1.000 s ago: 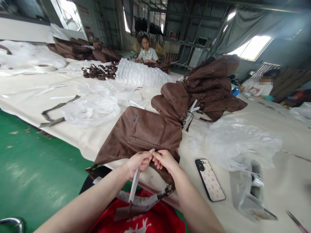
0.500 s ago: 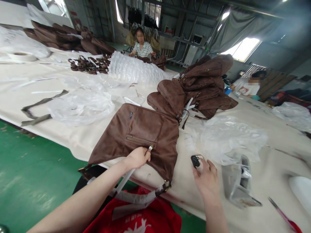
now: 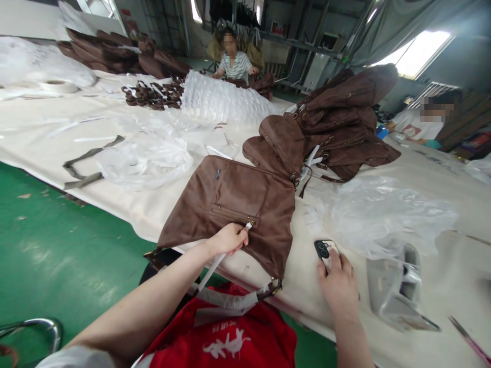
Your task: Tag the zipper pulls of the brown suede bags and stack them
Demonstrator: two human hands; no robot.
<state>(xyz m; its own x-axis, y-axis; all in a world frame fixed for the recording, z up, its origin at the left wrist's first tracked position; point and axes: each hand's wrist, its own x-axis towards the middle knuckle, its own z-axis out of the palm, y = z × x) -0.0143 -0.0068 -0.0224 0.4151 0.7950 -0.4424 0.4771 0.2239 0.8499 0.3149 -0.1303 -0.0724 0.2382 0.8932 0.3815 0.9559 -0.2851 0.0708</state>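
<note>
The right hand (image 3: pixel 339 281) has left the brown bag (image 3: pixel 245 186), where it was working against the left hand (image 3: pixel 232 239); it now lies over the phone (image 3: pixel 324 249), with the fingers across the case and the thumb along one edge; whether it grips the phone or only rests on it, I cannot tell. The phone is on the counter (image 3: pixel 303 276), at four o'clock from the bag; it lies much where it lay a second ago.

The left hand is narrow, pinching a white strip (image 3: pixel 213 271) just at the six o'clock side of the zip (image 3: pixel 232 212); one white end shows beyond the fingertips near the zip's pull, and the rest hangs toward seven o'clock. The bag lies flat at the counter's edge, with its wrapped strap (image 3: pixel 226 299) at six o'clock and the bag pile (image 3: pixel 337 122) at one o'clock; it looks unmoved. For the work on the bag, this seems a pause; one hand keeps the place at the zip while the other is away.
</note>
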